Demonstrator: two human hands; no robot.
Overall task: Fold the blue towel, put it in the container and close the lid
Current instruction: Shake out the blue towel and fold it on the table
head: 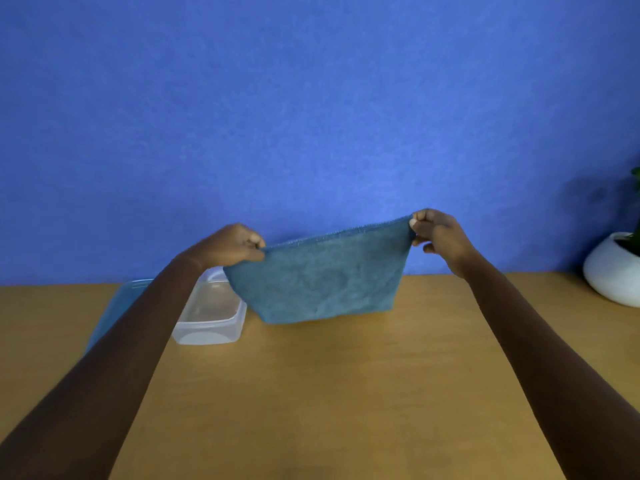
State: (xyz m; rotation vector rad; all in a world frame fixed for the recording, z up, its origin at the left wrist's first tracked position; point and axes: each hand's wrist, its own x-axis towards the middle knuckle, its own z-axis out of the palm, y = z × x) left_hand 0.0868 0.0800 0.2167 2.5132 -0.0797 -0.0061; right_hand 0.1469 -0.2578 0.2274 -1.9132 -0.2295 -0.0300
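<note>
The blue towel (322, 282) hangs stretched in the air above the wooden table (329, 393), its lower edge close to the tabletop. My left hand (235, 244) pinches its upper left corner and my right hand (436, 233) pinches its upper right corner. A clear plastic container (211, 317) stands open on the table to the left, partly hidden by my left forearm and the towel. Its blue lid (117, 306) lies flat just left of it, mostly covered by my arm.
A white round pot (613, 271) with a green plant stands at the table's far right edge. A blue wall (311, 116) rises right behind the table. Bare tabletop lies in front of the towel.
</note>
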